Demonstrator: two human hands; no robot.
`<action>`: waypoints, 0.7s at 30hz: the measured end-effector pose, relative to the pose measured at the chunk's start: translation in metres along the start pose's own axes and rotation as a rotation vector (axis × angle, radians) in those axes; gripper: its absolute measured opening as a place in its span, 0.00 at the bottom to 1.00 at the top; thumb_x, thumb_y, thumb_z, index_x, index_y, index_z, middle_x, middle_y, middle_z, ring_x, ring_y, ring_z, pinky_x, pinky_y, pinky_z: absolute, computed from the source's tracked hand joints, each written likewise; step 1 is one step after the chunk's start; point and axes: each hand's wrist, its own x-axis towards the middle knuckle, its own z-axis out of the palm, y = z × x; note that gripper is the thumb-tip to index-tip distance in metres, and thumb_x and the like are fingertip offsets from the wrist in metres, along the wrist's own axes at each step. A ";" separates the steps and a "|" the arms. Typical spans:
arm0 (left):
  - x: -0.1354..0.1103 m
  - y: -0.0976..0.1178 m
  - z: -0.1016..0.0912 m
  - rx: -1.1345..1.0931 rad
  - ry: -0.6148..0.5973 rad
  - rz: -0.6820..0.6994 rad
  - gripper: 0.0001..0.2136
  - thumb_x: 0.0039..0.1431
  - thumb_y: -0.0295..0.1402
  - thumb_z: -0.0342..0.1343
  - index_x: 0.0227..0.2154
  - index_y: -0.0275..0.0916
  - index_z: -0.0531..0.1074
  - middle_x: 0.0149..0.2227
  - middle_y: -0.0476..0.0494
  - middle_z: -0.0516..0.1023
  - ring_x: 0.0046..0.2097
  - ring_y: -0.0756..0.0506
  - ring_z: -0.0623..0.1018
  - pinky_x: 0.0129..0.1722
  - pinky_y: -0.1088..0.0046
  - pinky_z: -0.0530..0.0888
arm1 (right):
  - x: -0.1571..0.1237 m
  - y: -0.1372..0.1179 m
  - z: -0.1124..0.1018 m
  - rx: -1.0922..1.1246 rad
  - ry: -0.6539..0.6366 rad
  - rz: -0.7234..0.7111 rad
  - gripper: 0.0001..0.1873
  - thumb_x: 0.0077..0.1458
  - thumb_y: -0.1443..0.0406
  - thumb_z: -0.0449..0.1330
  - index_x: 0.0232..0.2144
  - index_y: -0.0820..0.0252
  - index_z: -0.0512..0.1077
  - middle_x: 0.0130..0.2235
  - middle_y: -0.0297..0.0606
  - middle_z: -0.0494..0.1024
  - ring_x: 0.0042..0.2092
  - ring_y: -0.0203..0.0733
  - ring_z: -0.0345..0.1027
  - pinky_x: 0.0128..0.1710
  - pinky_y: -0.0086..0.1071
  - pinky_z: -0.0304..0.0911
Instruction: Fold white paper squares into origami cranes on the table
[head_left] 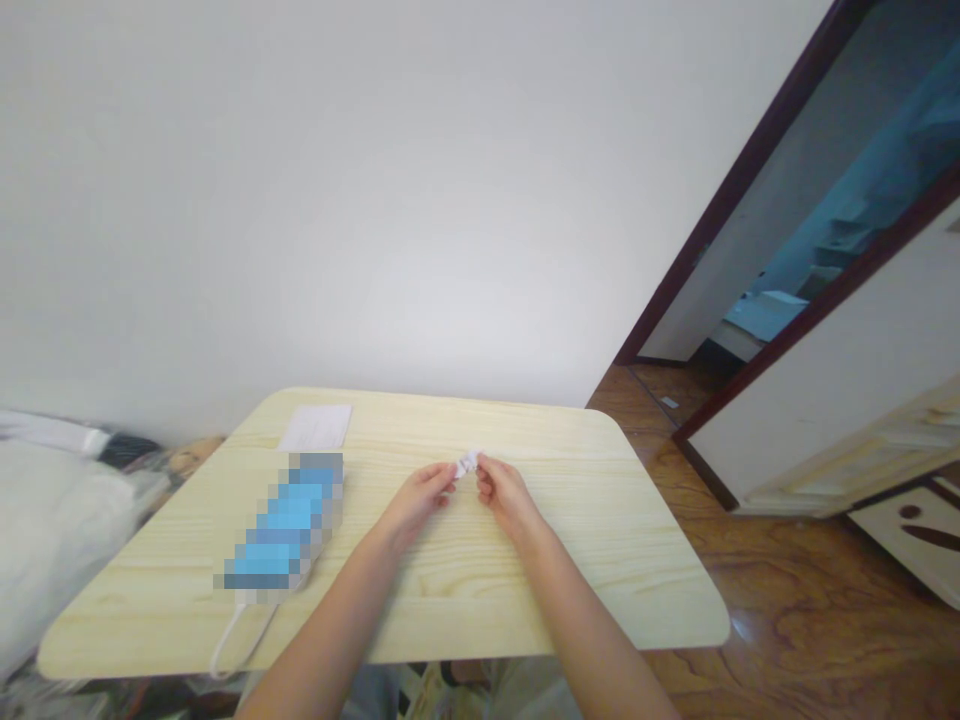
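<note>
Between my two hands, just above the middle of the wooden table (600,590), is a small crumpled white piece of paper (466,463). My left hand (422,500) pinches its left end with thumb and fingers. At the opposite end, my right hand (506,492) grips the paper between thumb and curled fingers. Faint darker marks or creases show on the paper, too small to make out.
White sheets of paper (316,427) lie at the table's back left. Nearer stands a pixelated blue-screened device (281,525) with a white cable (240,640) hanging over the front edge. Behind rises a white wall (450,200); a doorway opens on the right.
</note>
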 end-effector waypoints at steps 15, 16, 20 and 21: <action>0.004 0.003 -0.001 -0.116 0.107 -0.027 0.13 0.39 0.39 0.62 0.23 0.35 0.69 0.18 0.54 0.66 0.19 0.57 0.64 0.17 0.81 0.59 | 0.000 0.004 0.001 -0.676 0.221 -0.639 0.09 0.47 0.60 0.57 0.27 0.60 0.70 0.23 0.32 0.65 0.26 0.33 0.57 0.25 0.26 0.55; 0.004 0.003 0.000 -0.111 0.111 -0.018 0.14 0.38 0.39 0.63 0.24 0.35 0.69 0.19 0.54 0.66 0.19 0.57 0.64 0.17 0.82 0.59 | -0.002 0.004 0.002 -0.731 0.206 -0.673 0.09 0.47 0.60 0.57 0.28 0.60 0.71 0.23 0.31 0.64 0.25 0.33 0.57 0.25 0.26 0.55; 0.006 0.001 0.001 -0.101 0.125 0.021 0.17 0.33 0.39 0.65 0.25 0.35 0.68 0.18 0.56 0.64 0.19 0.57 0.63 0.17 0.82 0.58 | -0.004 0.005 0.005 -0.858 0.198 -0.722 0.08 0.45 0.61 0.59 0.28 0.59 0.72 0.23 0.31 0.65 0.23 0.32 0.57 0.24 0.26 0.55; 0.007 -0.001 0.002 -0.092 0.128 0.034 0.17 0.33 0.40 0.65 0.25 0.35 0.68 0.18 0.57 0.64 0.19 0.57 0.63 0.17 0.82 0.57 | -0.003 0.005 0.005 -0.881 0.219 -0.728 0.08 0.46 0.61 0.59 0.28 0.59 0.72 0.23 0.31 0.66 0.24 0.32 0.58 0.25 0.26 0.55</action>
